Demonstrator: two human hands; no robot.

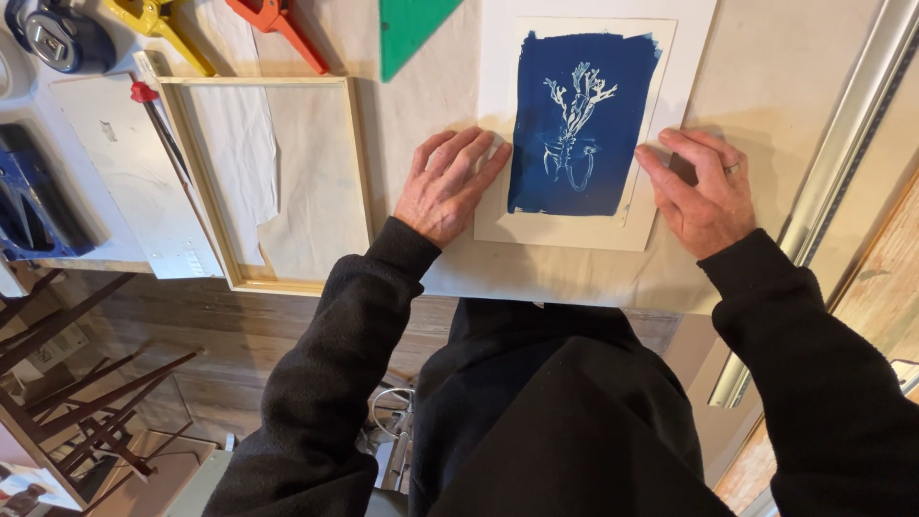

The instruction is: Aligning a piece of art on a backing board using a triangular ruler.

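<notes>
A cream sheet carrying a deep blue print [584, 120] with a white plant shape lies on a larger white backing sheet [691, 38] on the worktable. My left hand [448, 182] rests flat on the table, fingers spread, its fingertips touching the print sheet's left edge. My right hand [704, 187] presses its fingertips against the sheet's right edge; a ring shows on one finger. Neither hand holds anything. Black sleeves cover both arms.
A bare wooden frame [359, 163] lies left of the print. At the table's far edge are an orange clamp [278, 27], a yellow clamp [158, 24] and a green triangle ruler [407, 29]. A long metal straightedge [842, 144] runs along the right. Wooden easel legs [86, 402] stand below left.
</notes>
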